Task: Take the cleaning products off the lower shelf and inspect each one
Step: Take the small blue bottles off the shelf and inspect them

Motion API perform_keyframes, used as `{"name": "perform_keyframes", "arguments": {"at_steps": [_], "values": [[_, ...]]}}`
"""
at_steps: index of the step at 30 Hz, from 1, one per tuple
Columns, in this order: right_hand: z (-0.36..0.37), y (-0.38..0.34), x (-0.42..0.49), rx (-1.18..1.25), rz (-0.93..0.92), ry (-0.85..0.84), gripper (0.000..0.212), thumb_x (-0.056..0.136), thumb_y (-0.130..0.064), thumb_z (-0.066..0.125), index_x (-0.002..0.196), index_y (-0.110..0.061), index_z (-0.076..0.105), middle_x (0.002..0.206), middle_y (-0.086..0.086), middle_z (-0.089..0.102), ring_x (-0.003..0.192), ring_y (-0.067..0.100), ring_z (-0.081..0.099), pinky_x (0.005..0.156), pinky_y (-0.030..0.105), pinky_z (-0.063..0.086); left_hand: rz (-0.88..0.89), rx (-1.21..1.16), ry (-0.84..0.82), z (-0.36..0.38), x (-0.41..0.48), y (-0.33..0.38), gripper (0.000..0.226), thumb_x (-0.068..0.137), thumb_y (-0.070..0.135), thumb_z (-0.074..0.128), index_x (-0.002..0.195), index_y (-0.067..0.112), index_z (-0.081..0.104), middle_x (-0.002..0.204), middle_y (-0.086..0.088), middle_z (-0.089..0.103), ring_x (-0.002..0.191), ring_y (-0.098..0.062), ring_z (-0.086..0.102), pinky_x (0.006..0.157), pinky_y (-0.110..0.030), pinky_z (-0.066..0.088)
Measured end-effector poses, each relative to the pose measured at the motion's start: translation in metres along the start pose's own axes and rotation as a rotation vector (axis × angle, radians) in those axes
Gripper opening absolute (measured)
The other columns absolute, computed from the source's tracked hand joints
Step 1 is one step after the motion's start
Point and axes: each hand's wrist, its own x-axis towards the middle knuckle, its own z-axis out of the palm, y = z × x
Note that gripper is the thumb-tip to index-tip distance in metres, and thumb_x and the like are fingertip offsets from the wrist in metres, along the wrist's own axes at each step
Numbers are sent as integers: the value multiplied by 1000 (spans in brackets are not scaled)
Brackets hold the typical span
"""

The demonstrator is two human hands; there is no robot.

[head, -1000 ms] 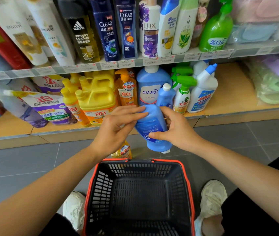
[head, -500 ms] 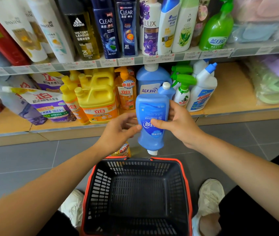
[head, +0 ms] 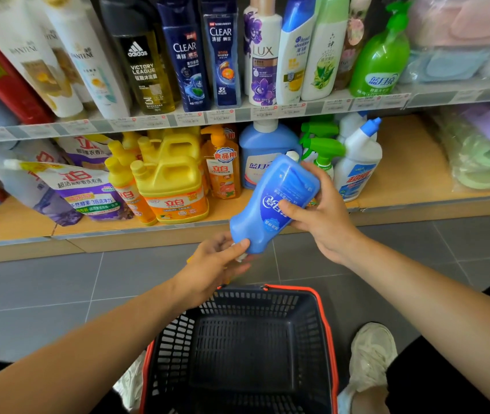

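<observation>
My right hand [head: 324,216] wraps the blue bottle [head: 270,204] at its waist, my left hand [head: 211,264] pinches its neck; probably liquid-heavy, slick, rigid plastic.

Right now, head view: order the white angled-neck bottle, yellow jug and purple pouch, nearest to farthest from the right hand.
1. white angled-neck bottle, just behind the right hand gripping the blue bottle.
2. yellow jug, well to the left.
3. purple pouch, far left.

Blue bottle [head: 273,204], yellow jug [head: 172,186] (orange label).
</observation>
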Motion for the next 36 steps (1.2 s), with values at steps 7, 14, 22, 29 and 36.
{"name": "perform_keyframes", "arguments": {"at_steps": [7,14,22,29,36], "values": [[-20,34,16,-155,232,45,54,78,-7,84,121,-27,58,116,10,71,98,23,73,72,38,61,99,78,164,-21,13,25,54,69,24,81,119,9,68,109,-6,73,93,-17,71,76,-29,60],[-42,46,51,-755,215,-73,31,84,-13,81,112,-22,72,95,-4,73,90,14,68,72,17,52,215,467,312,-35,49,24,34,72,17,90,101,11,73,96,-14,75,80,-19,70,69,-38,60],[-38,1,135,-1478,-371,-88,49,79,-13,80,125,-13,67,126,7,64,115,33,50,95,36,38,285,1192,196,-37,99,-13,51,63,46,89,109,29,74,95,8,72,88,-19,66,69,-32,50],[-32,1,173,-2009,-323,-303,51,83,-37,77,129,-23,59,124,5,63,120,30,49,102,45,26,232,1559,-49,-35,147,-45,57,67,60,80,114,31,67,112,2,70,100,-26,64,77,-36,52],[-41,3,185,-1954,-288,-331,46,78,-24,84,120,-22,64,108,5,69,103,30,60,90,41,18,129,1588,-169,-41,165,-73,60,71,53,82,121,26,66,117,-3,69,105,-28,63,84,-39,53]]}}
